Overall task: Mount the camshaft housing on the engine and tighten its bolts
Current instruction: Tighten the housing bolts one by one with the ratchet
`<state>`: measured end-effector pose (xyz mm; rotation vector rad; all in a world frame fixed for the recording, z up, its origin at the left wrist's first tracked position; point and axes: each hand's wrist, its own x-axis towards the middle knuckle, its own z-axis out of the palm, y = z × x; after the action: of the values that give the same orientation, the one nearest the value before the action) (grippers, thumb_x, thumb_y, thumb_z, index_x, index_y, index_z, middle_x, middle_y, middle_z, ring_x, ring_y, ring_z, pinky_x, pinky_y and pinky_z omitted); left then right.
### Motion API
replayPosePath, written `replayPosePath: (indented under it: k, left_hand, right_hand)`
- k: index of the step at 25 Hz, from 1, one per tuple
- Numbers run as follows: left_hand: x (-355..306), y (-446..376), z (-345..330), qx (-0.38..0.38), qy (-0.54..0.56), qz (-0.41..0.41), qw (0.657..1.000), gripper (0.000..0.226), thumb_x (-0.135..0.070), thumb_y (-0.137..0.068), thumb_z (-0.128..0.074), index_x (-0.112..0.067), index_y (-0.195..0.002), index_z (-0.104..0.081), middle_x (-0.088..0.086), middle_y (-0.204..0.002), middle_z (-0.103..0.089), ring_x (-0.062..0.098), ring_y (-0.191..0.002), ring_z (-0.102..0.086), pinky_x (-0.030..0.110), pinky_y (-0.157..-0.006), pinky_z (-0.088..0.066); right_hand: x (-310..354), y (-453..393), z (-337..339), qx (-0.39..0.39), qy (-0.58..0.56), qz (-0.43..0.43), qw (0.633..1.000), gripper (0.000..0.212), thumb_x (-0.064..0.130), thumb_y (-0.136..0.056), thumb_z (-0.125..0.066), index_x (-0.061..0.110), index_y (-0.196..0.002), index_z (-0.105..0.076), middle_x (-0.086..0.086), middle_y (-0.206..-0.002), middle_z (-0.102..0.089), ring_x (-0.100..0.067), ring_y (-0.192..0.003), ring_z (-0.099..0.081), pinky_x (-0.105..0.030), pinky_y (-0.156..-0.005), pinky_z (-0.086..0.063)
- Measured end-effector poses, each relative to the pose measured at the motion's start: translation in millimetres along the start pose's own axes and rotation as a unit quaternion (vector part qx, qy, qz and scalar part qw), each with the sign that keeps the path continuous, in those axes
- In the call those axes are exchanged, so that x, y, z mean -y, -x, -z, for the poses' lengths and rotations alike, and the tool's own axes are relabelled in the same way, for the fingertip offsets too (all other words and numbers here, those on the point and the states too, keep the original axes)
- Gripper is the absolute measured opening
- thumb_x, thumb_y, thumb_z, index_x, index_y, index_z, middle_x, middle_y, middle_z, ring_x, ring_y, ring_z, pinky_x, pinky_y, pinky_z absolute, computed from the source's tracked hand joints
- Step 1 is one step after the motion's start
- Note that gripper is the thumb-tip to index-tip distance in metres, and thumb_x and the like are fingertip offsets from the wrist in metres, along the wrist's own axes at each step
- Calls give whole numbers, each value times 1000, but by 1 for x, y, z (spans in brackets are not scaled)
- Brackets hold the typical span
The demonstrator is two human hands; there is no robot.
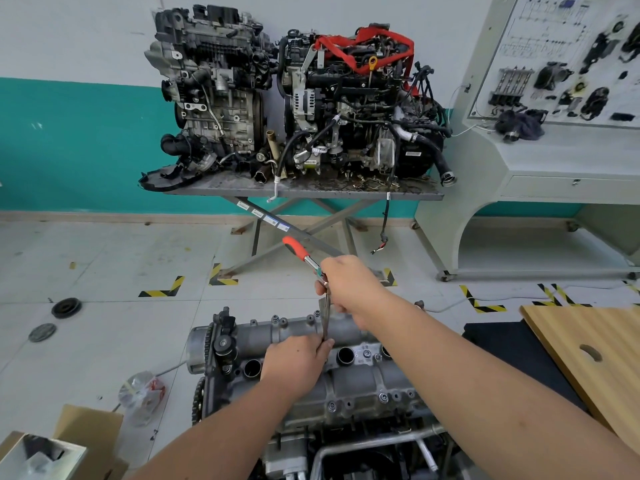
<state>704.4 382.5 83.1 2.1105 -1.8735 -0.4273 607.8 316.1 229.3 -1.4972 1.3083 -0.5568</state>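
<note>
The grey camshaft housing lies on top of the engine in the lower middle of the view, with bolts along its far and near edges. A ratchet wrench with a red handle points up and to the left, and its long extension bar runs down to the housing's middle. My right hand grips the ratchet at its head. My left hand pinches the lower end of the extension where it meets the housing; the socket tip is hidden by my fingers.
A steel table with two whole engines stands ahead against the wall. A training panel console is at the right. A wooden board lies to the right, cardboard boxes at lower left, round parts on the floor.
</note>
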Motion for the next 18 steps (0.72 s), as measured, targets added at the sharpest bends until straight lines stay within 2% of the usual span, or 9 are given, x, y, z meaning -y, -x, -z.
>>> replayPosePath:
  k: [2, 4, 7, 9, 11, 14, 15, 16, 18]
  left_hand:
    - [-1, 0, 0, 3, -13, -4, 1000, 38, -55, -102, -27, -29, -78, -41, 0, -93, -69, 27, -93, -65, 39, -75, -40]
    - [-2, 0, 1, 7, -20, -5, 1000, 37, -55, -102, -27, -30, -81, -44, -1, -97, -70, 27, -96, -65, 39, -78, -42]
    - [-3, 0, 2, 4, -36, -8, 999, 42, -55, -102, -27, -28, -94, -57, -1, -100, -70, 26, -98, -65, 39, -76, -39]
    - [-3, 0, 2, 4, -39, -10, 999, 43, -55, -102, -27, -27, -97, -59, -1, -100, -70, 26, -99, -65, 38, -75, -36]
    - [-4, 1, 3, 9, -39, -12, 999, 42, -56, -102, -28, -29, -97, -59, -1, -101, -70, 25, -100, -65, 38, -76, -38]
    - [-4, 3, 5, 22, -40, -19, 999, 39, -57, -101, -27, -32, -98, -57, -3, -103, -70, 24, -101, -64, 38, -80, -40]
    - [-4, 4, 5, 26, -38, -21, 999, 37, -57, -101, -27, -34, -95, -55, -3, -103, -70, 24, -101, -64, 38, -80, -41]
    - [-4, 4, 5, 29, -34, -21, 999, 34, -57, -101, -27, -35, -90, -51, -4, -102, -70, 24, -100, -64, 38, -80, -41]
    - [-4, 4, 6, 27, -25, -20, 999, 31, -56, -101, -28, -36, -84, -45, -3, -101, -70, 24, -99, -64, 38, -80, -42]
  right_hand:
    - [-4, 1, -1, 14, -140, -59, 988, 25, 19, -92, -44, 12, -72, -59, -8, -74, -64, -12, -41, -30, -25, -46, -26]
    - [-10, 3, 0, 29, -252, -94, 963, 17, 18, -93, -50, 13, -80, -59, 0, -71, -69, -9, -41, -28, -24, -48, -26]
    - [-17, 6, 4, 68, -323, -132, 935, 13, 20, -94, -50, 15, -87, -59, 7, -72, -71, -7, -42, -27, -23, -52, -27]
    - [-14, 7, 13, 114, -300, -150, 935, 15, 18, -92, -45, 18, -89, -60, 10, -70, -69, -7, -43, -27, -23, -53, -27]
    - [-6, 5, 23, 137, -202, -151, 958, 21, 16, -87, -42, 19, -87, -63, 9, -64, -63, -9, -48, -29, -26, -54, -25]
    - [5, 2, 30, 127, -56, -120, 983, 11, 20, -83, -51, 20, -73, -55, 4, -56, -55, -12, -57, -36, -32, -61, -27]
    - [5, 1, 30, 130, -36, -120, 984, 18, 22, -87, -56, 21, -70, -52, 4, -54, -54, -11, -56, -38, -33, -63, -28]
    - [6, -1, 28, 130, -38, -126, 983, 23, 24, -90, -58, 21, -68, -51, 5, -52, -53, -9, -52, -41, -33, -65, -30]
    - [5, -2, 21, 117, -110, -138, 977, 22, 21, -94, -58, 18, -73, -56, 7, -48, -51, -9, -48, -43, -31, -67, -34]
